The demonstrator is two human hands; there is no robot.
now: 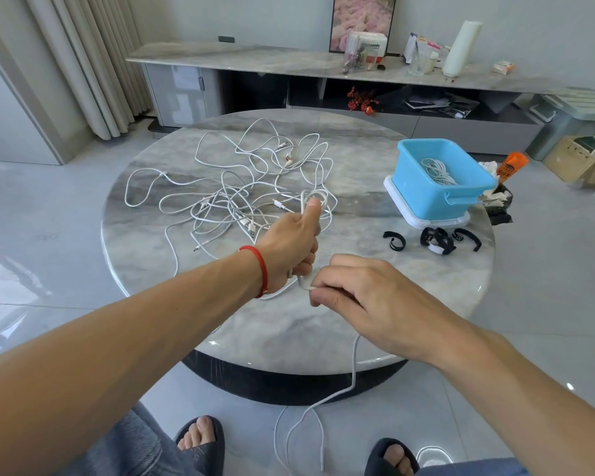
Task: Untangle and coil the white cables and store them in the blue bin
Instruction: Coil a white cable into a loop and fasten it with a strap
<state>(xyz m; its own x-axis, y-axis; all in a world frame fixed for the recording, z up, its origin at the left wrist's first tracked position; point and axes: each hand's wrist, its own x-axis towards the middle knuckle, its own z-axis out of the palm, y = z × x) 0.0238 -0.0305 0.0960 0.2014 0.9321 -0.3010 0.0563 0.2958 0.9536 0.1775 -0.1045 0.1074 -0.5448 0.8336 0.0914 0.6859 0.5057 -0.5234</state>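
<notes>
We see the left hand (291, 247) closed in a fist around a small coil (318, 201) of white cable, with the thumb pressed on the loops on top. The right hand (364, 297) pinches the same cable just below the left fist, between thumb and bent fingers. From under the right hand the cable tail (354, 365) hangs over the table edge and loops down near the feet. On the round marble table (358, 173), behind the hands, lies the tangle (248, 187) of other white cables, spread loosely. To the right stands the blue bin (423, 197) on a white lid (437, 223), with one coiled cable (438, 171) inside. Some black straps (435, 240) lie just in front of the bin.
</notes>
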